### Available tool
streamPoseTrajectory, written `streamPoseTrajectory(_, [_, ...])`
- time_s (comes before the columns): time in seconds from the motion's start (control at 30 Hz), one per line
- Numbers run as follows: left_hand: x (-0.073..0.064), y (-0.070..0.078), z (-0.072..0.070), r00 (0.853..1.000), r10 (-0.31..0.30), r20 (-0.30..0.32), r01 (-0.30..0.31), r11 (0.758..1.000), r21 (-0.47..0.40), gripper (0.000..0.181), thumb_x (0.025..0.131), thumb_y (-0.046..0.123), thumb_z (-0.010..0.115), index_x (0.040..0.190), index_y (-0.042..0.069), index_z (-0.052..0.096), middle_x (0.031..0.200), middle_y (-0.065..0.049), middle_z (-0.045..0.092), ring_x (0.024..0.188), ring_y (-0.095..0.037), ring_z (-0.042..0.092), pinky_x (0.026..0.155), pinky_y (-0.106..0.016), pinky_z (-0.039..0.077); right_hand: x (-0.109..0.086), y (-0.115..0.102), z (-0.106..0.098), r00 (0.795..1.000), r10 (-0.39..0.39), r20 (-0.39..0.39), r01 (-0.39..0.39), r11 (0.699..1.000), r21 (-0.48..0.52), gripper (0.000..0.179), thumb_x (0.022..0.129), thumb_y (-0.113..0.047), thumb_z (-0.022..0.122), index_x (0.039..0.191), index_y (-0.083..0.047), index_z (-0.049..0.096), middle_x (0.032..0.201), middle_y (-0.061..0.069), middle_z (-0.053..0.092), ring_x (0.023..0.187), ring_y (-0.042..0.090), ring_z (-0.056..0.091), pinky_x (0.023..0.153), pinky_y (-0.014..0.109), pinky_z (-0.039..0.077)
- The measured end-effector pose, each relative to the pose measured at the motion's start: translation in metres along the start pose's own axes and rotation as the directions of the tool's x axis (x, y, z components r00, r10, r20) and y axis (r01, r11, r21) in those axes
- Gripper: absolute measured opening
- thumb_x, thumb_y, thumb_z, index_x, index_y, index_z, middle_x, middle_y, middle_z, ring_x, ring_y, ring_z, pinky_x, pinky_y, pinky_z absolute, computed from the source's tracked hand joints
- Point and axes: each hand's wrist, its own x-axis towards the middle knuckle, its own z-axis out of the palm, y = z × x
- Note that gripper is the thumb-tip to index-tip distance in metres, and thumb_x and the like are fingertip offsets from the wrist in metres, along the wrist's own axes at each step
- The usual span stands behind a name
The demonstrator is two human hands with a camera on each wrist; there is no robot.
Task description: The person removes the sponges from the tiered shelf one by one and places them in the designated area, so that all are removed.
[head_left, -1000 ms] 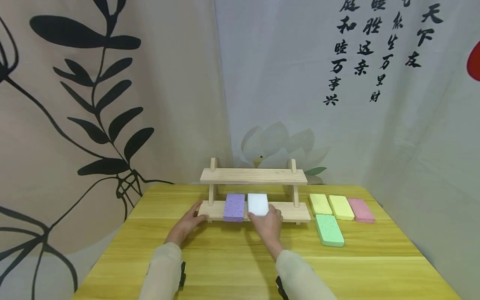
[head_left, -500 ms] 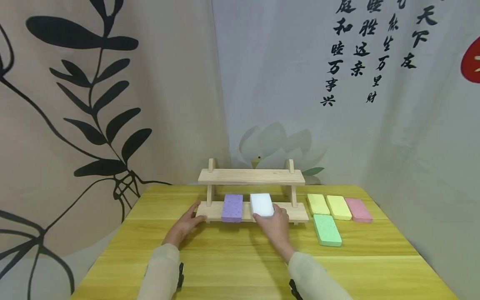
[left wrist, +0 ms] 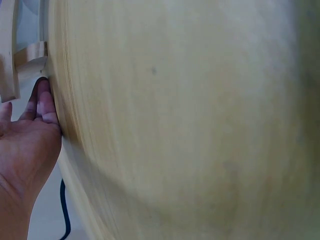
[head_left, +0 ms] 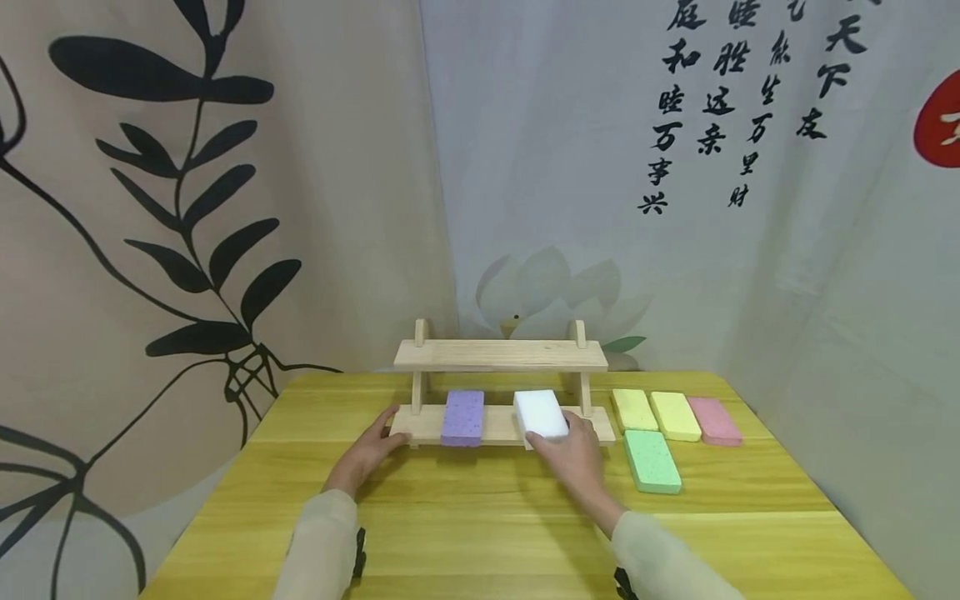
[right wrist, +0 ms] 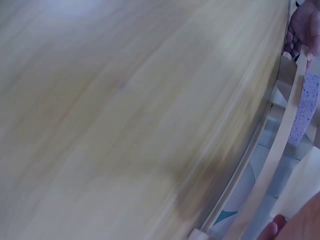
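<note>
A small two-tier wooden rack (head_left: 501, 356) stands on the table. My left hand (head_left: 367, 454) holds the left end of its lower shelf, thumb at the front edge and fingers around the end; the palm shows in the left wrist view. On that shelf, left of the middle, lies a speckled purple sponge (head_left: 462, 418). Farther right, my right hand (head_left: 573, 458) grips a white sponge (head_left: 540, 413) by its near right part, thumb on the front side. This sponge sits slightly turned at the shelf's right half; whether it touches the board cannot be told.
Right of the rack, two yellow sponges (head_left: 634, 410), a pink sponge (head_left: 715, 421) and a green sponge (head_left: 652, 461) lie flat on the wooden table (head_left: 480, 533). A printed curtain (head_left: 360, 208) hangs close behind the table.
My right hand has moved right along the lower shelf with the white sponge, widening the gap to the purple one. The left hand has stayed at the rack's left end.
</note>
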Motion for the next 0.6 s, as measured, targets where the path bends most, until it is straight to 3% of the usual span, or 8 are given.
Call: streamPoseTrajectory(0.6, [0.003, -0.003, 0.0, 1.0, 0.007, 0.006, -0.007, 1.0, -0.009, 0.08, 0.096, 0.034, 0.063, 0.16, 0.019, 0.017, 0.148, -0.036, 0.034, 0.132, -0.05, 0.039, 0.107, -0.065, 0.029, -0.002, 0.028, -0.043, 0.999, -0.036, 0.028, 0.038, 0.996, -0.081, 0.082, 0.08, -0.048, 0.079, 0.138, 0.003, 0.05, 0.125, 0.022, 0.057, 0.106, 0.033, 0.056, 0.081, 0.047, 0.049])
